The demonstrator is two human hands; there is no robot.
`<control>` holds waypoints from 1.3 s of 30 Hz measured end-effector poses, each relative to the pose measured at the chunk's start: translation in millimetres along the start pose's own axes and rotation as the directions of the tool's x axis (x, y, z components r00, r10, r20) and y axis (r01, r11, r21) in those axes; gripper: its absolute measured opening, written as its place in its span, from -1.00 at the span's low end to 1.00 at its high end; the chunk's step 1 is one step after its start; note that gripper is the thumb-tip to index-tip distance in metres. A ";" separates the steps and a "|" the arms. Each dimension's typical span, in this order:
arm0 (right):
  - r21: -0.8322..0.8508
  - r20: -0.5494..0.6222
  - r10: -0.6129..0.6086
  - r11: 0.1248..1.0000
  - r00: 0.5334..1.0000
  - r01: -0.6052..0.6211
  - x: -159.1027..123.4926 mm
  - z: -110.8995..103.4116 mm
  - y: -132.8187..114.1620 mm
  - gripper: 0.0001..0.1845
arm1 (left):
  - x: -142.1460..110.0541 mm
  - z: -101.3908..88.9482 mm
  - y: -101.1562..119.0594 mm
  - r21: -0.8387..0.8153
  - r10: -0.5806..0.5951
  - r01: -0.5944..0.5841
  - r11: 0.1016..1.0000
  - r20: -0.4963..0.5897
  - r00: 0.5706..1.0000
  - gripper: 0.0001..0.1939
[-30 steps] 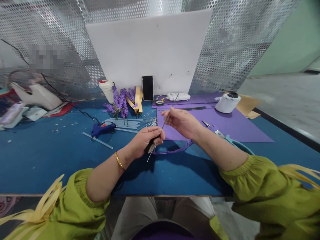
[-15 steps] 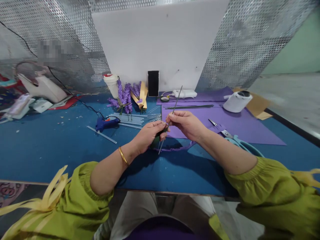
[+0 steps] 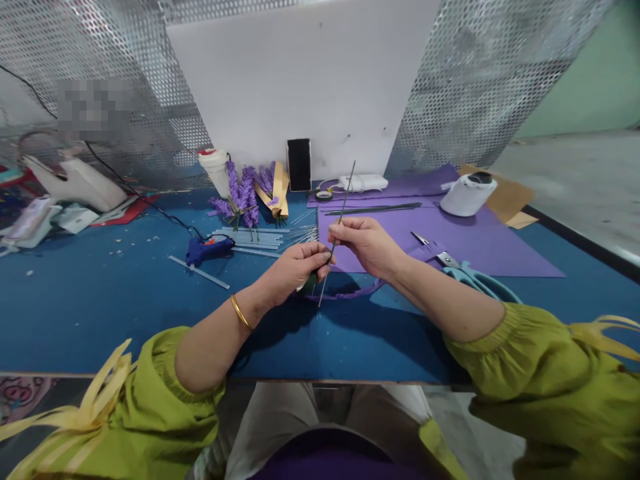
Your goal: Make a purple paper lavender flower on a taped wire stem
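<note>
My right hand [image 3: 367,243] pinches a thin green wire stem [image 3: 346,192] that stands nearly upright, its top rising toward the white board. My left hand [image 3: 295,267] is closed around a small dark green roll, seemingly tape [image 3: 311,283], held against the wire's lower part. Just under both hands a curved purple strip [image 3: 350,293] lies on the blue table. More thin wires [image 3: 300,235] and pale blue sticks [image 3: 250,237] lie just beyond my left hand.
A blue glue gun [image 3: 207,249] lies left of the sticks. Finished purple flower stems [image 3: 243,193], a white cup [image 3: 215,170] and a phone [image 3: 299,164] stand at the back. Purple sheets [image 3: 450,240], scissors [image 3: 470,275] and a white container [image 3: 467,193] are on the right.
The hands drew together and the wire swung from a slant to nearly upright. The view shifted slightly.
</note>
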State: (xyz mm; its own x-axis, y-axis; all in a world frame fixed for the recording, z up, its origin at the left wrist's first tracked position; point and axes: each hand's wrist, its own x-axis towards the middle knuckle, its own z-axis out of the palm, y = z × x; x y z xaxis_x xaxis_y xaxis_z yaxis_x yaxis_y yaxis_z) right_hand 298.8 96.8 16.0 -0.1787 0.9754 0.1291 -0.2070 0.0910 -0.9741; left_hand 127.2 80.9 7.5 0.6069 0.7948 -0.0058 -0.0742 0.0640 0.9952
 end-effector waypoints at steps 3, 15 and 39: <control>0.066 0.007 0.010 0.998 1.000 -0.011 -0.7 -0.6 -1.9 -0.66 | 0.9 -1.0 -0.5 -0.038 0.036 -0.035 0.999 0.013 0.999 -0.81; 0.094 0.052 -0.012 0.996 0.999 0.007 -1.9 -2.0 -5.8 -0.68 | -3.3 -5.4 8.9 0.143 0.078 -0.084 0.986 0.046 0.996 -0.92; -0.027 0.057 -0.098 0.995 0.994 0.100 -2.8 0.0 -8.6 -0.67 | -2.4 -1.7 6.4 0.180 0.112 -0.097 0.979 -0.075 0.991 -0.84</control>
State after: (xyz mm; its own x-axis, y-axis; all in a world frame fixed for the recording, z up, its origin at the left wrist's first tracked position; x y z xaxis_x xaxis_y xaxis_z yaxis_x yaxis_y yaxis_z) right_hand 301.1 93.3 24.0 -0.2125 0.9487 0.2343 -0.1975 0.1931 -0.9611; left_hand 123.9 80.4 13.7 0.5335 0.8401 0.0981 0.0109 -0.1228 0.9924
